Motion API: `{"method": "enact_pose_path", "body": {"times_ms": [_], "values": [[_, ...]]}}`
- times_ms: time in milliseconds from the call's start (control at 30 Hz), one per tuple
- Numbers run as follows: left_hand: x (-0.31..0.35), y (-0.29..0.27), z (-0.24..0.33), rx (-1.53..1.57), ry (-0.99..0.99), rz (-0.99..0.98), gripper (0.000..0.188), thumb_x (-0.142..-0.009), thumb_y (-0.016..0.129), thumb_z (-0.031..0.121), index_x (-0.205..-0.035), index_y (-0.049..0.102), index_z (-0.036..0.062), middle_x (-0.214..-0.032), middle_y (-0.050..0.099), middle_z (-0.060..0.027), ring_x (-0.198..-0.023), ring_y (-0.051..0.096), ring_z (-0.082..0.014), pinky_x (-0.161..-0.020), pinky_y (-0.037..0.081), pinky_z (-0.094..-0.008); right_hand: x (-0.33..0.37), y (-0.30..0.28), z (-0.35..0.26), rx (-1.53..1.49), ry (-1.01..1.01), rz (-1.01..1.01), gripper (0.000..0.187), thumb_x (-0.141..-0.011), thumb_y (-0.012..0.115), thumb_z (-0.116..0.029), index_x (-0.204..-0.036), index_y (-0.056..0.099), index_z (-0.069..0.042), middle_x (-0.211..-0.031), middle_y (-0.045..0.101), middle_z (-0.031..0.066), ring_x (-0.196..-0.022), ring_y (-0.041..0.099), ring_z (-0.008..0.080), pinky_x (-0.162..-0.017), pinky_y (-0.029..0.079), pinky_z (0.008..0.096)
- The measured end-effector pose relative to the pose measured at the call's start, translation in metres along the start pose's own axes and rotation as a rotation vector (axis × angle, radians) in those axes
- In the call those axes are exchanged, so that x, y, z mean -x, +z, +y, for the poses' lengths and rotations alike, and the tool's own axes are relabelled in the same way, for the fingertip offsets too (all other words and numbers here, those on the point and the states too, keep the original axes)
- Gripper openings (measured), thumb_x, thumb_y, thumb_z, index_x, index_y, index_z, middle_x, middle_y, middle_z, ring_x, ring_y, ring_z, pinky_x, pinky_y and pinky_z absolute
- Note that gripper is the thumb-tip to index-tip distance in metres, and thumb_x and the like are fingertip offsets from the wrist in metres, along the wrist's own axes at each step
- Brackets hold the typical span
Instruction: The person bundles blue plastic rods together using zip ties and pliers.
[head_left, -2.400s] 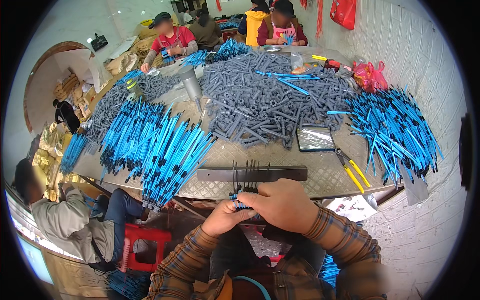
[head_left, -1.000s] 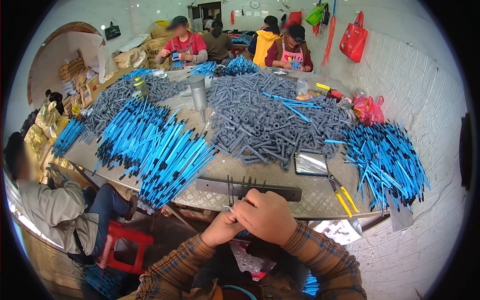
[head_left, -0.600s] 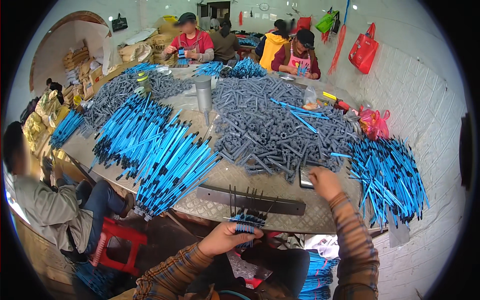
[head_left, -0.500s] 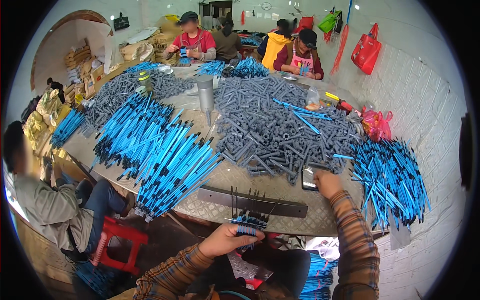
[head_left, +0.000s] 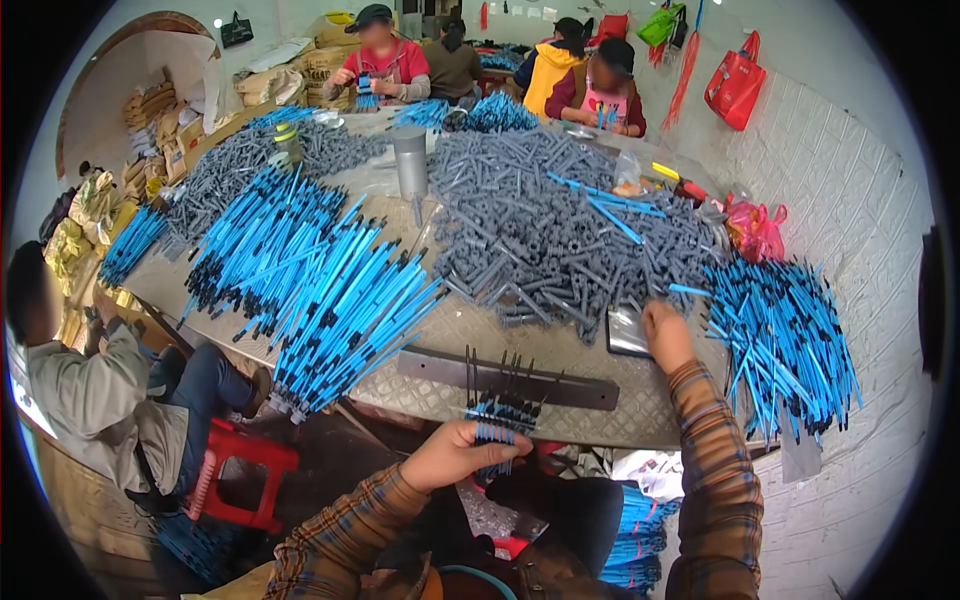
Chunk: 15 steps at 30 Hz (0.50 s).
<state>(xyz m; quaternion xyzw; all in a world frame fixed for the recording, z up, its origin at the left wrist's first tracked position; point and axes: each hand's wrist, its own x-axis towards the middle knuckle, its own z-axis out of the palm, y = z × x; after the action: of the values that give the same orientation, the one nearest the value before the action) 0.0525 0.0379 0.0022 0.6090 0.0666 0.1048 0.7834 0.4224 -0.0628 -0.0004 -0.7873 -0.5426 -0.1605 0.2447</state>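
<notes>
Presently | left hand (head_left: 457,457): clamped on black-tipped blue rod bundle (head_left: 495,434) | bundle: at near edge of table (head_left: 450,340), near dark flat bar (head_left: 508,378) | right hand (head_left: 667,335): at right edge of black-rimmed tray (head_left: 628,352), grip indeterminable

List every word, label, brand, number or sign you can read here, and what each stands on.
Red bag on the right wall: small pale marks, too small to read.
Brown sacks at the back: dark marks, too blurred to read.
No text is clear enough to quote.
</notes>
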Motion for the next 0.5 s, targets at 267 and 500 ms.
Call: {"method": "enact_pose_path", "body": {"times_ms": [267,500], "values": [[0.006,-0.003,-0.007,-0.111,0.038,0.053,0.019,-0.085,0.056,0.006,-0.102,0.061,-0.0006,-0.098,0.065,-0.0078,-0.092,0.060,-0.0151,-0.083,0.046,-0.0288,0.040,-0.075,-0.152,-0.593,-0.039,-0.167,0.003,-0.080,0.052,-0.004,-0.082,0.053,-0.003,-0.064,0.051,0.0107,-0.054,0.050,0.0199,-0.052,0.041,0.0279],[0.006,0.005,-0.002,-0.067,0.000,0.059,0.018,-0.086,0.055,0.005,-0.103,0.061,-0.0001,-0.099,0.064,-0.0058,-0.091,0.059,-0.0127,-0.082,0.046,-0.0267,0.067,-0.089,-0.186,-0.589,-0.208,-0.234,0.017,-0.079,0.055,-0.010,-0.095,0.059,-0.007,-0.072,0.059,0.0108,-0.061,0.058,0.0265,-0.054,0.045,0.0322]]}}
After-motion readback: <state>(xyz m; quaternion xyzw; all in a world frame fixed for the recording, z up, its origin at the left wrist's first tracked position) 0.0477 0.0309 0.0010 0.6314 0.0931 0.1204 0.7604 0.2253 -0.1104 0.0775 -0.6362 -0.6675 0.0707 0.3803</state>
